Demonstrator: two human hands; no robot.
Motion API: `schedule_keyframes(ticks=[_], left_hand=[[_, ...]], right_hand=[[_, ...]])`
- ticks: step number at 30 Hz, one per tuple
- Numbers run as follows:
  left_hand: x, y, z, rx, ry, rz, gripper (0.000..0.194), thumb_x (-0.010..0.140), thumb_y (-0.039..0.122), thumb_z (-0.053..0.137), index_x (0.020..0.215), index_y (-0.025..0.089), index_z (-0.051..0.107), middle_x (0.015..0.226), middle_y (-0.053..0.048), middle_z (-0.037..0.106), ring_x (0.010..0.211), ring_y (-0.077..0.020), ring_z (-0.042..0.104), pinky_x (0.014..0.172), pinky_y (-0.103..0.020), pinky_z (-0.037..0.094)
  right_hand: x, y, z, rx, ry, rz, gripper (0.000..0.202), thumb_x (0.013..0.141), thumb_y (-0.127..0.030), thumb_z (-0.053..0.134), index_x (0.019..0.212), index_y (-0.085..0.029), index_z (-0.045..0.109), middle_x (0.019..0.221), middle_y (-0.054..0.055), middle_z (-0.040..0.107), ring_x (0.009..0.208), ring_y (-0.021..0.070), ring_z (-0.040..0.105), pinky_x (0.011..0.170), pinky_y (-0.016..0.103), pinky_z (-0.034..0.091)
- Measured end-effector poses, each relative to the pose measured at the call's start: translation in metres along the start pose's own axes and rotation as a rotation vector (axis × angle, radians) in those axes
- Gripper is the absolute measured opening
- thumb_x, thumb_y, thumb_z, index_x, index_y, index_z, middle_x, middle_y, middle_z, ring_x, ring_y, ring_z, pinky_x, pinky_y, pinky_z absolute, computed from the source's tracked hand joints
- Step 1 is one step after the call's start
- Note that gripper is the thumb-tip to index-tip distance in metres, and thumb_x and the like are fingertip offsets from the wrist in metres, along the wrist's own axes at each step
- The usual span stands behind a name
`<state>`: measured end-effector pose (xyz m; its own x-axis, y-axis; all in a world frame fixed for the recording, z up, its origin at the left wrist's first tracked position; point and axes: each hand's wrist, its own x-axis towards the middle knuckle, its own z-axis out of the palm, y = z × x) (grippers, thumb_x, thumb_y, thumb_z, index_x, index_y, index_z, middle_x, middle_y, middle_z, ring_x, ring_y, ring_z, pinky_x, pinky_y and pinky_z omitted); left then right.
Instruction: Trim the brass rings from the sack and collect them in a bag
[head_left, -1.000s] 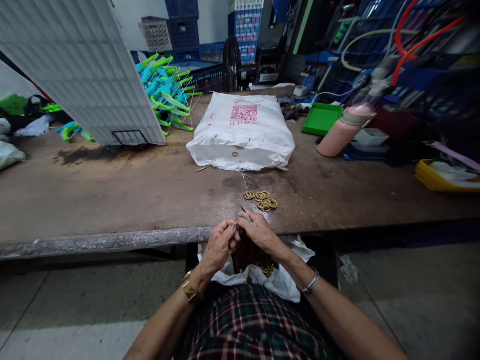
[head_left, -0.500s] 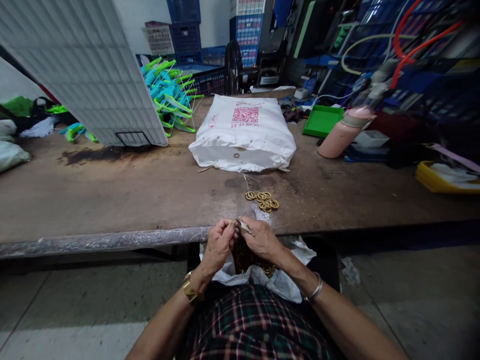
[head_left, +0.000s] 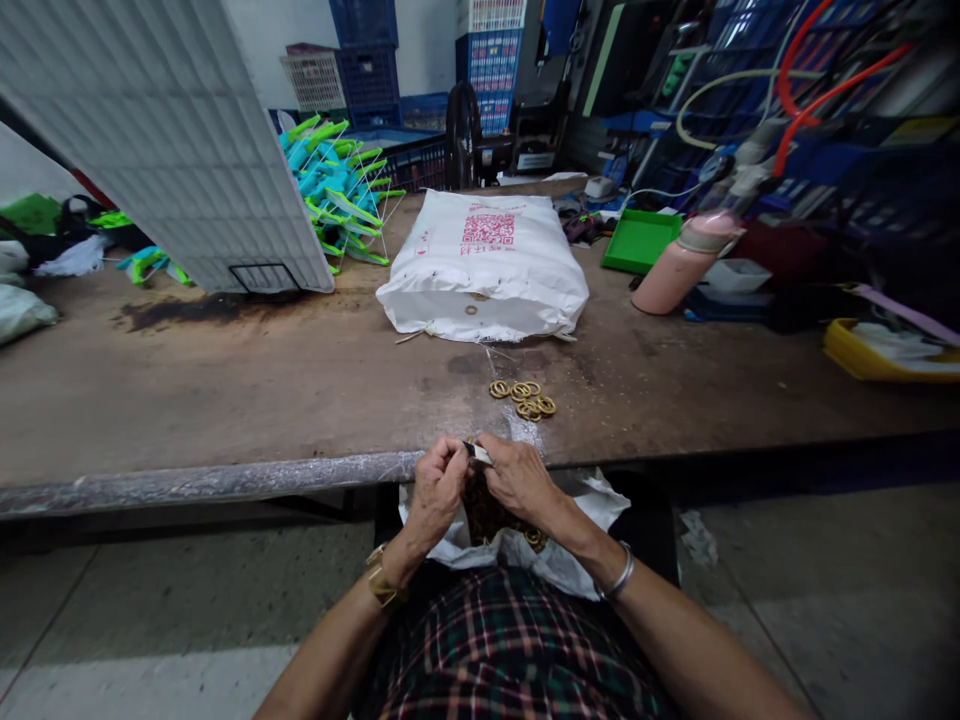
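Note:
Both hands meet at the table's front edge, above my lap. My left hand (head_left: 441, 484) is closed in a pinch; a bit of golden edge at its fingertips looks like a ring, mostly hidden. My right hand (head_left: 521, 482) is wrapped round a small tool (head_left: 481, 455) with a pale body and a dark end, which points at the left fingertips. Below the hands, an open white sack (head_left: 559, 570) in my lap holds many golden rings (head_left: 535, 538). Several more golden rings (head_left: 528, 399) lie in a loose group on the table just beyond my hands.
A full white bag (head_left: 487, 255) with red print lies on the table (head_left: 262, 400). At left stand a ribbed white panel (head_left: 187, 150) and a green-and-blue plastic pile (head_left: 337, 190). At right are a green tray (head_left: 641, 241), a pink bottle (head_left: 679, 270) and a yellow tray (head_left: 870, 355).
The tool in my right hand has turned slightly, and its dark end now shows against the left fingertips. The rings on the table lie as before; the view has shifted a little.

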<state>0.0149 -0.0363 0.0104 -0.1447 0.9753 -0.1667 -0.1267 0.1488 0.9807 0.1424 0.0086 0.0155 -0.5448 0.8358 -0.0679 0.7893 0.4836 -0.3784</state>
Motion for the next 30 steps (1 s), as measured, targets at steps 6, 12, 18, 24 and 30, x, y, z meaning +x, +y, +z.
schedule_keyframes(ticks=[6,12,18,24,30], left_hand=[[0.0,-0.001,0.0,0.057,0.012,0.033,0.033,0.078,0.047,0.051,0.065,0.017,0.046,0.052,0.006,0.04,0.044,-0.0054,0.03,0.044,-0.019,0.025],[-0.002,-0.006,-0.002,0.048,0.016,0.022,0.035,0.078,0.05,0.052,0.067,0.017,0.045,0.052,0.006,0.043,0.044,-0.0052,0.032,0.043,-0.019,0.026],[-0.019,0.008,-0.002,-0.095,-0.096,-0.016,0.033,0.077,0.047,0.056,0.069,0.017,0.046,0.052,0.006,0.044,0.042,-0.0037,0.033,0.041,-0.017,0.025],[-0.013,0.012,-0.002,-0.419,-0.131,-0.201,0.035,0.074,0.048,0.06,0.07,0.015,0.05,0.061,0.002,0.051,0.041,-0.0029,0.035,0.036,-0.016,0.022],[-0.008,0.005,-0.009,-0.566,-0.104,-0.283,0.026,0.07,0.036,0.065,0.077,0.016,0.05,0.071,-0.001,0.058,0.044,-0.0045,0.043,0.036,-0.016,0.025]], right_hand=[[0.0,0.0,0.001,-0.016,-0.027,0.008,0.026,0.077,-0.016,0.039,0.098,-0.017,0.054,0.082,0.007,0.066,0.07,0.0163,0.057,0.058,0.026,0.026],[0.002,-0.003,-0.002,-0.062,-0.113,0.017,0.029,0.078,-0.016,0.039,0.103,-0.017,0.053,0.079,0.007,0.066,0.067,0.0174,0.058,0.057,0.026,0.026],[0.014,0.002,-0.002,-0.144,-0.089,0.137,0.025,0.082,-0.017,0.037,0.101,-0.016,0.052,0.079,0.009,0.066,0.068,0.018,0.059,0.057,0.026,0.029],[0.028,0.013,-0.012,-0.19,0.126,0.238,0.022,0.083,-0.016,0.038,0.1,-0.018,0.053,0.091,0.008,0.063,0.081,0.0182,0.058,0.064,0.026,0.033],[0.049,0.024,-0.028,-0.303,0.183,0.305,0.025,0.089,-0.027,0.037,0.109,-0.02,0.05,0.103,0.011,0.054,0.085,0.0211,0.056,0.065,0.029,0.035]])
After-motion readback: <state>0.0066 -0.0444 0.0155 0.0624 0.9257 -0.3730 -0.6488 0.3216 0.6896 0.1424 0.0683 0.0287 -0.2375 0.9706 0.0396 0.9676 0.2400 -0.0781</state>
